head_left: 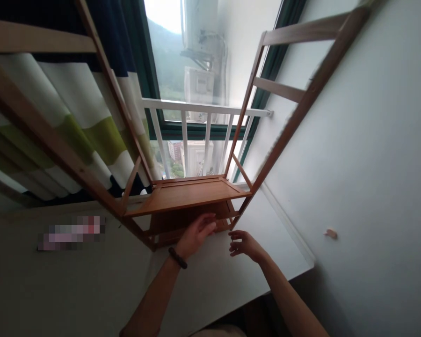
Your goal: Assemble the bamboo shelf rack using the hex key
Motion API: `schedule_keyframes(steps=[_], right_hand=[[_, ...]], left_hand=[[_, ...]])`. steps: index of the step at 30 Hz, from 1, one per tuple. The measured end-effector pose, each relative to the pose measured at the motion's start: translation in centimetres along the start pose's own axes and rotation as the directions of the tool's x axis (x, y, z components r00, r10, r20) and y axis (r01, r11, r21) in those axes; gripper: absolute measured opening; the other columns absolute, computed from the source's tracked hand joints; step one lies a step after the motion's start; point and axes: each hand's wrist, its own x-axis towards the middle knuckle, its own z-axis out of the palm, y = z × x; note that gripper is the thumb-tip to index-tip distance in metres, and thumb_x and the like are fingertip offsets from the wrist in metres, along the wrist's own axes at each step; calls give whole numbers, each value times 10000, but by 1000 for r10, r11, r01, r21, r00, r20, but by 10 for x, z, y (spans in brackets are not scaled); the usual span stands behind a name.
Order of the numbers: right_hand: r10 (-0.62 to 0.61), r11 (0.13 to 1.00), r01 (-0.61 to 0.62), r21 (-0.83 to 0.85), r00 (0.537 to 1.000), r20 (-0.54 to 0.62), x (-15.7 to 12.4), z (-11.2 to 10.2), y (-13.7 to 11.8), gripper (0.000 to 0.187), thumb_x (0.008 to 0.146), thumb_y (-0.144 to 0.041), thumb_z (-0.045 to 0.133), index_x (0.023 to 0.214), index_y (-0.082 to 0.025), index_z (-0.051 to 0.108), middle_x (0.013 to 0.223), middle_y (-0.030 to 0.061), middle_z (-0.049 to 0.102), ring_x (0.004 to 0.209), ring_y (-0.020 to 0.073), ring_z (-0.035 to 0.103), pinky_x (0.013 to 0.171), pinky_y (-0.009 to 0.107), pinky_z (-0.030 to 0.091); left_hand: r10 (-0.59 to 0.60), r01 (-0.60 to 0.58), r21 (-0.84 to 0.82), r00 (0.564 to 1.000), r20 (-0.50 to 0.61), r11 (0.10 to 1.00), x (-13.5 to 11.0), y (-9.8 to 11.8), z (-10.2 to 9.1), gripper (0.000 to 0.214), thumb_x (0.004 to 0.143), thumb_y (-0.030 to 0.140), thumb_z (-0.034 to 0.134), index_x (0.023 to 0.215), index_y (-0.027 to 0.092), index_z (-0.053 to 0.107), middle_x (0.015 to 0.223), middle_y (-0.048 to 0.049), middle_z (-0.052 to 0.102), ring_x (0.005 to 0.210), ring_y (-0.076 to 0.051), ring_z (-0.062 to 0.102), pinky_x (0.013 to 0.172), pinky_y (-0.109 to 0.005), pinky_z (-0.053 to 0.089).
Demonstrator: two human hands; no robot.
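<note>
1. At far left, a striped curtain hangs in folds behind the rack's left frame; below it, a pixelated patch conceals whatever lies there.
2. The wooden rack stands at center on a white table, near the window, its two side frames rising to left and right. Between them lies wide open room above the upper shelf; only a narrow gap separates that shelf from the lower one.
3. The left hand, a dark bracelet at its wrist, reaches to the front edge of the shelves, fingers extended close together, thumb apart. Whether it touches the wood cannot be told.
4. Behind the rack, a white railing crosses the window, an outdoor unit beyond the glass.
5. The right hand hovers over the table just beside the rack's right front leg, fingers bent toward the thumb; whether they pinch anything cannot be told.
6. The table shows bare surface right of the rack, its front edge slanting up to a corner near the wall.
7. At far right, a small tan piece sits on that wall.
</note>
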Motion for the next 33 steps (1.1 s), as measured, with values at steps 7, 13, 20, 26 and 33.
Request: schedule_keyframes(steps=[7, 13, 20, 26, 33], right_hand=[[-126, 987, 131, -95, 990, 56, 7, -68, -37, 310, 665, -339, 655, 859, -108, 581, 714, 15, 570, 598, 116, 610, 602, 288, 539], [-222, 969, 226, -96, 973, 57, 15, -100, -81, 394, 725, -528, 543, 919, -187, 510, 669, -37, 522, 439, 103, 565, 384, 249, 484], [-442, 820, 427, -382, 896, 53, 22, -114, -117, 367, 763, -527, 510, 807, -174, 600, 525, -55, 403, 411, 51, 374, 380, 180, 303], [-544, 700, 525, -485, 831, 115, 32, -117, -136, 363, 824, -476, 429, 856, -176, 630, 797, 49, 598, 713, 144, 516, 649, 251, 414], [-471, 782, 476, -403, 874, 120, 26, -104, -129, 363, 860, -449, 342, 865, -190, 595, 711, 27, 546, 640, 140, 502, 573, 251, 412]], left_hand=[[-44, -30, -471, 988, -146, 882, 32, 16, 63, 241, 700, 284, 653, 889, 136, 637, 991, -100, 653, 964, -219, 594, 907, -384, 443], [-130, -199, -692, 911, -392, 694, 48, 28, 94, 79, 718, 238, 606, 731, 164, 583, 745, -25, 654, 809, -192, 637, 906, -420, 461], [-141, -238, -621, 856, -497, 747, 56, 35, 102, 138, 734, 264, 573, 829, 164, 568, 738, -22, 661, 724, -213, 657, 783, -457, 521], [-172, -191, -575, 839, -516, 795, 56, 40, 97, 219, 733, 315, 555, 894, 168, 571, 726, -30, 676, 646, -209, 666, 682, -418, 550], [-230, -154, -560, 800, -555, 814, 61, 44, 102, 84, 714, 221, 574, 741, 148, 541, 598, -11, 654, 563, -178, 655, 628, -355, 565]])
